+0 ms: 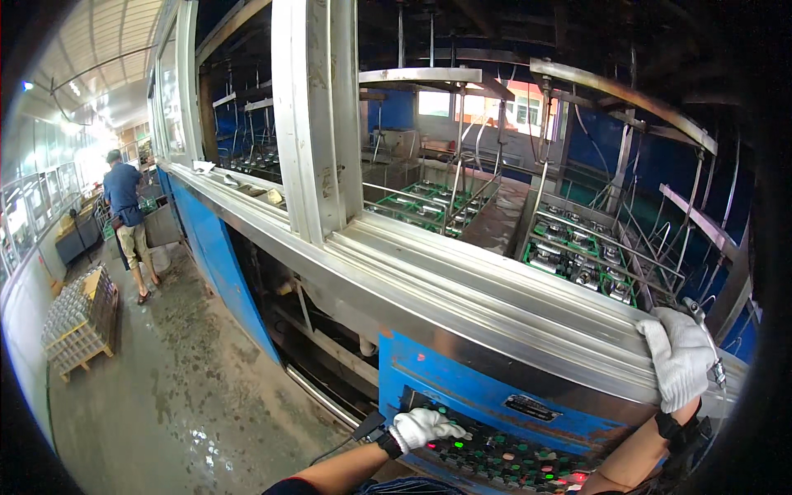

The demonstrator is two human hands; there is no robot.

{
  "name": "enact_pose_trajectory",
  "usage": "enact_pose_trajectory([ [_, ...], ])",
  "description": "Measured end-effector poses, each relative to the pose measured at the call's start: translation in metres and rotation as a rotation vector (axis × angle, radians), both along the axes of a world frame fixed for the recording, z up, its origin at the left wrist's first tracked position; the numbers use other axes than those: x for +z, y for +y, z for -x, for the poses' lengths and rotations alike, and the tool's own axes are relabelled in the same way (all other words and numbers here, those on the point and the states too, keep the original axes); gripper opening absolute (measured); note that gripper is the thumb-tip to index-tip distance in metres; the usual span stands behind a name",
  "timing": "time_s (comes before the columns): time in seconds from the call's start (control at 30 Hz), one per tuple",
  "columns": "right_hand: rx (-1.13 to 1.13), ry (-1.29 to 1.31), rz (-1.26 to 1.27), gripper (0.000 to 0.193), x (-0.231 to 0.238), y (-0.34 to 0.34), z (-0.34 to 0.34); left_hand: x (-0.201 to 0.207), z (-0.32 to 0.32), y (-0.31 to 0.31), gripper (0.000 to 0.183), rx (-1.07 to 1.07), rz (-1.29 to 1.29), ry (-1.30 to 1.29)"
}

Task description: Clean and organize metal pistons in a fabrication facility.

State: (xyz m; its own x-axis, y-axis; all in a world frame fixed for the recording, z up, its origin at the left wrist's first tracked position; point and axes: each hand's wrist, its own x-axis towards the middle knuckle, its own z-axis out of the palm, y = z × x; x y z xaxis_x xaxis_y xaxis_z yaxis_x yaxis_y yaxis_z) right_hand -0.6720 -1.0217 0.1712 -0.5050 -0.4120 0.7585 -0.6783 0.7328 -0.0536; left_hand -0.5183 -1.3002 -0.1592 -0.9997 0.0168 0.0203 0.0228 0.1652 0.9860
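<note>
The left hand (pixel 422 427), in a white knit glove, is laid on the dark control panel with rows of green, red and white round buttons (pixel 503 460) at 6 o'clock; the fingers are spread flat over the buttons, nothing is clamped in the grip. The right hand (pixel 680 356), also white-gloved, is placed at 4 o'clock on the long brushed-metal ledge (pixel 462 289) of the blue painted machine housing (pixel 462 379); its fingers are curled over the ledge edge, closed on the ledge itself. The panel is set into the blue housing just below the ledge, between the two hands.

Beyond the ledge, green wire baskets of shiny metal parts (pixel 577 256) are seen in tanks at 2 o'clock. A grey metal window post (pixel 318 115) is seen upright at 12 o'clock. At 9 o'clock a person in a blue shirt and beige shorts (pixel 126 219) is seen on the wet concrete floor (pixel 181 371), well apart, near a wooden pallet stacked with shiny cans (pixel 78 318).
</note>
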Motion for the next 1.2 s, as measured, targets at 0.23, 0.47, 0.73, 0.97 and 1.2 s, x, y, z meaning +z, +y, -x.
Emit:
enact_pose_trajectory([
  [0.23, -0.003, -0.055, -0.023, 0.034, -0.003, -0.009, 0.001, -0.039, 0.002, -0.008, 0.026, -0.037, -0.161, 0.104],
  [0.47, 0.061, 0.041, -0.031, 0.031, -0.002, 0.000, -0.003, -0.079, 0.019, -0.018, 0.030, -0.045, 0.013, 0.151],
  [0.73, 0.524, 0.103, 0.134, 0.022, -0.001, -0.017, -0.097, 0.012, -0.001, 0.000, 0.030, -0.079, 0.022, 0.080],
  [0.97, 0.775, -0.037, 0.014, 0.007, 0.015, -0.029, -0.181, 0.018, -0.001, 0.011, 0.022, 0.063, 0.064, -0.065],
  [1.2, 0.506, -0.272, 0.564, 0.012, -0.025, -0.049, -0.208, 0.050, -0.010, 0.017, 0.022, 0.099, 0.152, -0.070],
])
